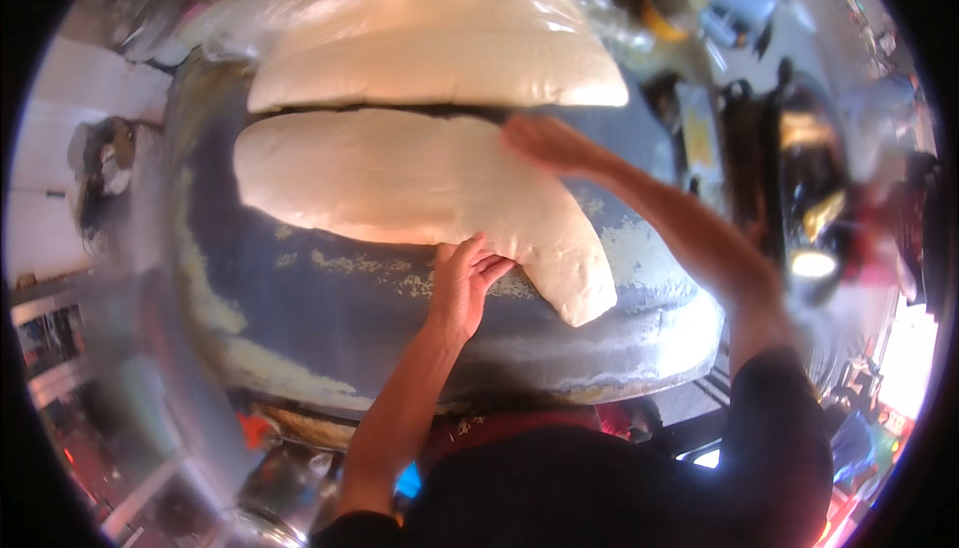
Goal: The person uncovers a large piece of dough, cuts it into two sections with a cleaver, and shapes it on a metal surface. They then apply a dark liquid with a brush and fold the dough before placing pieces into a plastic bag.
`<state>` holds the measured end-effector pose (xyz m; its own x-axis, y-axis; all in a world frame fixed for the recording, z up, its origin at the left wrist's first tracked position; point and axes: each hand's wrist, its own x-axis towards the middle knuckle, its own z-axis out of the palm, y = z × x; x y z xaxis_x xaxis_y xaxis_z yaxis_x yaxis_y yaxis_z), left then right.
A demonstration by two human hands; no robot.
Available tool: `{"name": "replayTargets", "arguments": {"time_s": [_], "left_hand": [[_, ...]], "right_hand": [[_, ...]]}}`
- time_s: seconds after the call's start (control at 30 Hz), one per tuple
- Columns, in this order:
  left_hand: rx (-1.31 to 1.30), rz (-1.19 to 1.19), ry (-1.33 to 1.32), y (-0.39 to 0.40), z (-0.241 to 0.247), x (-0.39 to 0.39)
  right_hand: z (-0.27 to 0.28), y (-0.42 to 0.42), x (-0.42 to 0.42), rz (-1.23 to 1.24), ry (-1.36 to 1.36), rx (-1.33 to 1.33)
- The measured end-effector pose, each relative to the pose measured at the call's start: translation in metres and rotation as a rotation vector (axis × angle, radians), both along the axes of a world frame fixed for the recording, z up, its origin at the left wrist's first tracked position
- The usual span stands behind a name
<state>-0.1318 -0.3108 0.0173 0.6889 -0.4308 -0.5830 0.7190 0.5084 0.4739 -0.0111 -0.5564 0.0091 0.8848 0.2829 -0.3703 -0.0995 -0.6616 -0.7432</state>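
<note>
A long slab of pale dough (pixel 374 173) lies across the dark, flour-marked worktop (pixel 300 308), its right end bending down towards me. At its near edge my left hand (pixel 466 278) pinches the dough, thumb on top and the other fingers curled by the rim. My right hand (pixel 541 143) is at the far edge of the slab, right of the middle. It looks curled, but blur hides its fingers. Just beyond lies a larger mass of dough (pixel 434 68), partly under clear plastic film (pixel 300 5); a narrow dark gap separates the two.
Dry flour smears (pixel 359 263) mark the worktop around the slab. To the right stands a dark machine or vessel (pixel 813 173) with shiny parts. A metal container (pixel 281 484) is low at the left, below the worktop's near edge.
</note>
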Motion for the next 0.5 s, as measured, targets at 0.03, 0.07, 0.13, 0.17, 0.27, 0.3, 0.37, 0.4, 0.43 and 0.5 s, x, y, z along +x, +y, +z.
{"name": "replayTargets", "arguments": {"time_s": [0.03,0.07,0.13,0.17,0.27,0.3,0.37,0.4,0.43,0.5], "left_hand": [[-0.043,0.015,-0.023,-0.003,-0.007,0.000],[-0.085,0.031,-0.047,-0.004,-0.016,0.000],[-0.086,-0.002,-0.200,0.010,-0.013,-0.002],[-0.095,-0.029,-0.271,0.013,-0.003,-0.003],[-0.068,-0.070,-0.412,0.040,0.014,-0.025],[-0.019,-0.108,-0.295,0.050,0.008,-0.033],[0.072,-0.173,-0.058,0.069,-0.007,-0.044],[0.187,-0.187,0.065,0.080,0.000,-0.037],[0.222,-0.101,0.036,0.084,0.005,-0.027],[0.294,0.070,-0.020,0.090,0.010,-0.003]], "right_hand": [[-0.009,0.003,-0.003,-0.067,0.062,0.078],[-0.018,0.008,-0.005,-0.132,0.126,0.155],[0.011,0.043,-0.016,-0.307,0.568,0.605],[0.023,0.049,-0.025,-0.414,0.782,0.814],[0.017,0.065,-0.047,-0.366,0.950,0.952],[0.021,0.056,-0.030,-0.143,0.994,0.733],[0.034,0.029,0.025,0.284,1.020,0.267],[0.052,0.043,0.037,0.170,0.780,-0.005],[0.048,0.053,0.039,0.094,0.613,0.075],[0.035,0.071,0.043,-0.056,0.273,0.234]]}}
